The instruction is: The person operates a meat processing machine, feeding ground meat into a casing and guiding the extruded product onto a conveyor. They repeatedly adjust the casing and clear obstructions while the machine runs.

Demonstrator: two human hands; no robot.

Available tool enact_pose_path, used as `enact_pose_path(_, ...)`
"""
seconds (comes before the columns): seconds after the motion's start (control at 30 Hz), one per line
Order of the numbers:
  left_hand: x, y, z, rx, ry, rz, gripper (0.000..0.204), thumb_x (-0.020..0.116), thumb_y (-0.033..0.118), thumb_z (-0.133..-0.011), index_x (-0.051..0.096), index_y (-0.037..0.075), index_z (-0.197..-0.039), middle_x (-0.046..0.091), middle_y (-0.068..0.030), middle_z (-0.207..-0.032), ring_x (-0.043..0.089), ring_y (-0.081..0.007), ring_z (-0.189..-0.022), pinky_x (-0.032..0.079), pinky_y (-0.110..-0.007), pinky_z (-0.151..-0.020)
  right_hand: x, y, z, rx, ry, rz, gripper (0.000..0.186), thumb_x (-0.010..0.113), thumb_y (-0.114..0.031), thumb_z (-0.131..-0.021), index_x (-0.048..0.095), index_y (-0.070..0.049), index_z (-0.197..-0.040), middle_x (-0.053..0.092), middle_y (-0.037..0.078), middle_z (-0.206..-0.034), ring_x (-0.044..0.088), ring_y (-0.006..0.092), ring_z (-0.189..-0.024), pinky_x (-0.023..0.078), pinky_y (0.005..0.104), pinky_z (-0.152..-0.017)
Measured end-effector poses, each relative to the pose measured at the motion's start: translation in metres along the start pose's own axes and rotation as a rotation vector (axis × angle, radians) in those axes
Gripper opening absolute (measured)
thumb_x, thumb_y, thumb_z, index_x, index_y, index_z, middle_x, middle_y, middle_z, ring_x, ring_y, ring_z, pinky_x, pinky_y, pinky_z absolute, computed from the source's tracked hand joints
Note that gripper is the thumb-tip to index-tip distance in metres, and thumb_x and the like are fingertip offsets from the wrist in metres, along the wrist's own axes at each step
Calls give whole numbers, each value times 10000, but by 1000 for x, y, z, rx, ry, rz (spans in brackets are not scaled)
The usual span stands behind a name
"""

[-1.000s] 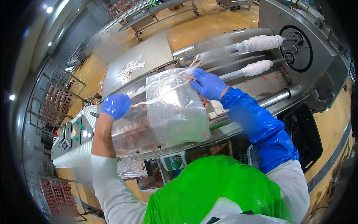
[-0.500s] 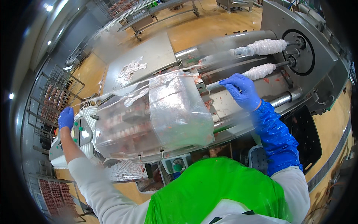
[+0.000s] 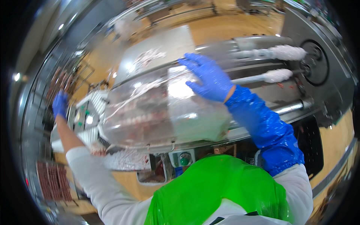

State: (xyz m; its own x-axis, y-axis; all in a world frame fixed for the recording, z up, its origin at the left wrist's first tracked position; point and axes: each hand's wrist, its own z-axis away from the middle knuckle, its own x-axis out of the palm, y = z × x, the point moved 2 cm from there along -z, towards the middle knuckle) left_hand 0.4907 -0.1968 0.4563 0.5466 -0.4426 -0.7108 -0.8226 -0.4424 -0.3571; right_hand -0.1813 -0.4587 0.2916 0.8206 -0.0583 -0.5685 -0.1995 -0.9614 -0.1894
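Observation:
Gloved in blue, my right hand is over the clear plastic cover of the long metal machine, fingers spread and open. Whether it touches the cover I cannot tell. A pale strand of sausage casing lies slantwise over the cover, one end close to my right hand. My left hand, in a blue glove too, is at the far left beside the machine's white ribbed end; motion blurs its fingers. Right of my right hand, two metal tubes carry gathered white casing and a second bunch of casing.
Behind the cover is a metal table with a loose heap of casing. Racks of hanging sausages stand at the left. A tray of pale strands and a black crate flank me.
My right hand has moved left from the near tube to above the cover. The casing strand, earlier stretched toward my left hand, now lies slack over the cover. The view has shifted.

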Motion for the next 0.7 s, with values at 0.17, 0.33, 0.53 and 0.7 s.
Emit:
enact_pose_path(0.17, -90, 192, -53, -439, -60, 1256, 209, 553, 266, -956, 639, 75, -944, 614, 8, -848, 585, -132, -763, 488, -264, -696, 42, 0, -32, 40, -200, -270, 649, 662, -282, -889, 391, -133, -1459, 480, 175, -1401, 476, 331, -1273, 379, 406, -1076)
enact_pose_path(0.33, -104, 343, -40, 26, -573, 1019, 326, 588, 306, -892, 643, 68, -1108, 674, -99, -945, 646, -263, -887, 515, -382, -827, 90, 0, -63, 36, -570, 103, 365, 574, -323, -908, 581, -114, -1207, 628, 129, -1158, 574, 356, -1090, 449, 465, -918)
enact_pose_path(0.53, -53, 423, 14, 223, -644, 636, 364, 604, 305, -852, 662, 66, -1120, 674, -175, -1074, 644, -321, -951, 496, -407, -852, 98, -8, -105, 204, -279, -468, 274, 539, -299, -926, 638, -49, -982, 673, 119, -908, 642, 303, -841, 492, 397, -768)
enact_pose_path(0.7, -40, 396, -21, 81, -861, 843, 377, 611, 191, -864, 599, 32, -1206, 664, -101, -874, 619, -159, -709, 518, -320, -653, 90, -11, -149, 271, -122, -812, 256, 586, -256, -962, 644, -24, -1053, 655, 28, -946, 609, 112, -820, 503, 270, -777)
